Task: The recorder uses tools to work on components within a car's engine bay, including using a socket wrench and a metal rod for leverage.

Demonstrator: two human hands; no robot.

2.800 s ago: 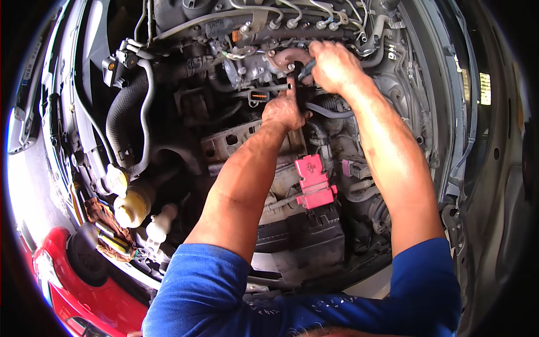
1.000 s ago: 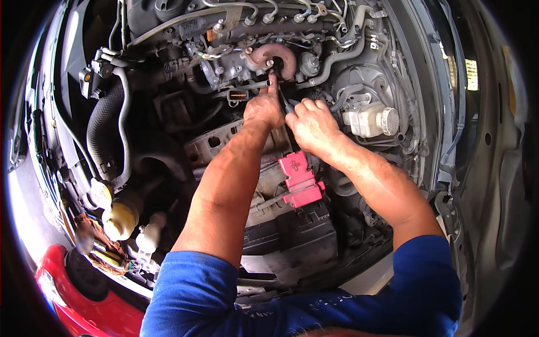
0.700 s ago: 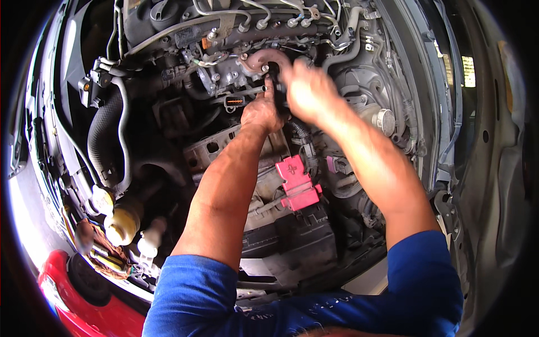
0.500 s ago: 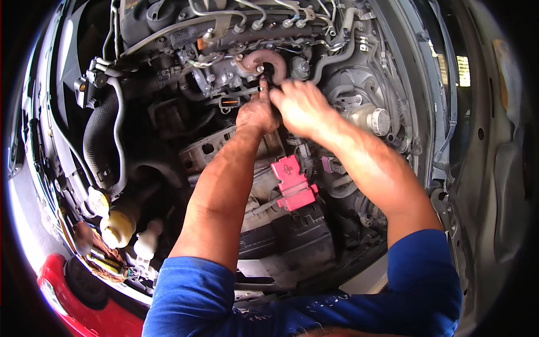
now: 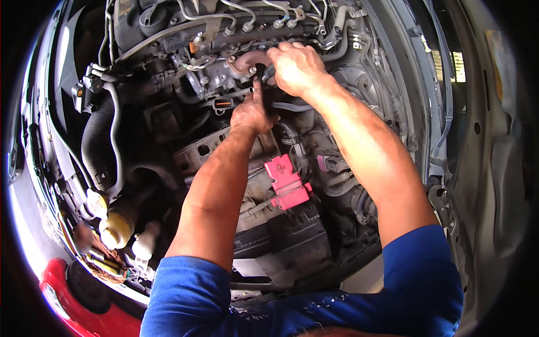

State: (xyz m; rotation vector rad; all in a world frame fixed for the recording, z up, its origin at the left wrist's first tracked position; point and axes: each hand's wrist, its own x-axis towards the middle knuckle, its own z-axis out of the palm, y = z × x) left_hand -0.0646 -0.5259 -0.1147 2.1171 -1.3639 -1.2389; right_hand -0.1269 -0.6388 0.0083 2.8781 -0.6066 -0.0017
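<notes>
My left hand (image 5: 250,115) is low beside the engine's middle, index finger stretched up toward a bolt (image 5: 252,70) near a dark opening. Its other fingers are curled, and what they hold, if anything, is hidden. My right hand (image 5: 295,67) is closed round a dark tool (image 5: 268,73), mostly hidden by the fingers, at the right side of a rusty curved pipe (image 5: 247,60). A small connector with an orange strip (image 5: 223,104) lies left of my left hand. The pink terminal cover (image 5: 287,182) sits below both hands.
Metal fuel lines (image 5: 247,25) cross the engine top. A thick black hose (image 5: 95,140) and a yellowish reservoir (image 5: 116,230) are at left, with tools in a brown cloth (image 5: 106,255) nearby. The car's fender (image 5: 488,168) edges the right; a red car (image 5: 62,297) stands lower left.
My right hand dropped beside my left, then swung back up to the rusty pipe with the dark tool. My left hand stays by the opening. The whole view has shifted slightly.
</notes>
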